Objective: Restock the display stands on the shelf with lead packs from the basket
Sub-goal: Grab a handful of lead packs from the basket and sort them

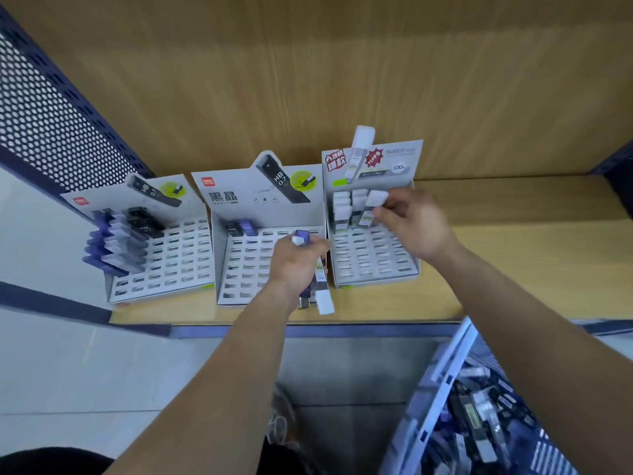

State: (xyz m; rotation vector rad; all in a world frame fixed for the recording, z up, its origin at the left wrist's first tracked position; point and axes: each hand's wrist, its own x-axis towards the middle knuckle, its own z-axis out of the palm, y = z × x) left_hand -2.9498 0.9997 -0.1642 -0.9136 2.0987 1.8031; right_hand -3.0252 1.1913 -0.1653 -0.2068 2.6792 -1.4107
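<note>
Nearest: basket (448, 365) at lower right, loose lead packs (479, 416) piled inside, well apart from both hands. Left hand (298, 262) hovers over the front of the middle stand (239, 269), fingers curled round a mixed bundle (320, 286) of packs. Purple and white caps poke out the top, and a white cap hangs below the palm, past the stand's front edge. Risk 1: that low pack looks loosely held and could slide out and drop off the shelf (513, 252) to the floor. Risk 2: mixed types in one fist, so a pack could go into the wrong stand. Farther back, right hand (414, 221) pinches a white-capped pack (375, 202) between fingertips and thumb at the back rows of the right stand (373, 258). The pack is tilted, just beside the standing white packs; blur hides whether its foot is in a slot. Risk 3: going in tilted, it could miss the slot or knock its neighbours over. Left stand (164, 265) is part filled along its left side.
</note>
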